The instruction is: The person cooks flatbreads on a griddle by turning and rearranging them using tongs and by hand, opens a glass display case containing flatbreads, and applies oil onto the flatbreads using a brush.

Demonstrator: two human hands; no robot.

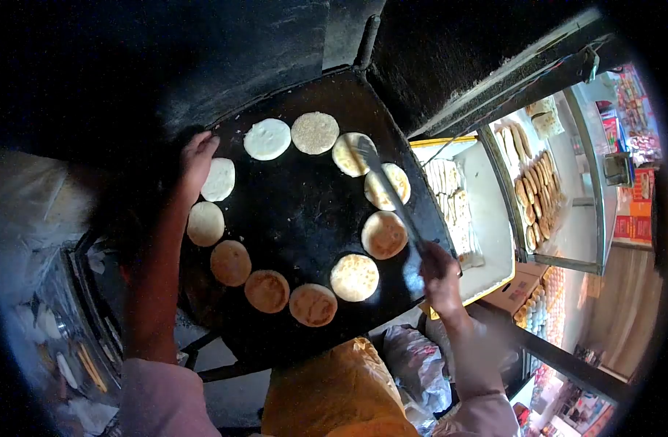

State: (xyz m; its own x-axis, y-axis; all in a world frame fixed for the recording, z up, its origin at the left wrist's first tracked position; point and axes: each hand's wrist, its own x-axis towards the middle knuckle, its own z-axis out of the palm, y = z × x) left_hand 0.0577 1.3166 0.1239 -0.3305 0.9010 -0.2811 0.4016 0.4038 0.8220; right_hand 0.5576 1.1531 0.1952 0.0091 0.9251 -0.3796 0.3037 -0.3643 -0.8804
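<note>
A ring of round flatbreads lies on a dark griddle (290,204); some are pale and others browned. My right hand (439,278) is closed around the handle of a long spatula (396,200). The spatula's blade rests over a pale flatbread (350,154) at the upper right, and its shaft crosses a lightly spotted flatbread (387,186). My left hand (198,156) is at the griddle's left edge with bent fingers, just above a white flatbread (218,180). Shadow hides what those fingers grip.
A white bin with a yellow rim (494,280) holds breads to the right. Beyond it stands a glass case (578,218) with rows of long breads (538,189). Plastic bags (418,364) and an orange cloth (334,397) are below the griddle; dark walls rise behind.
</note>
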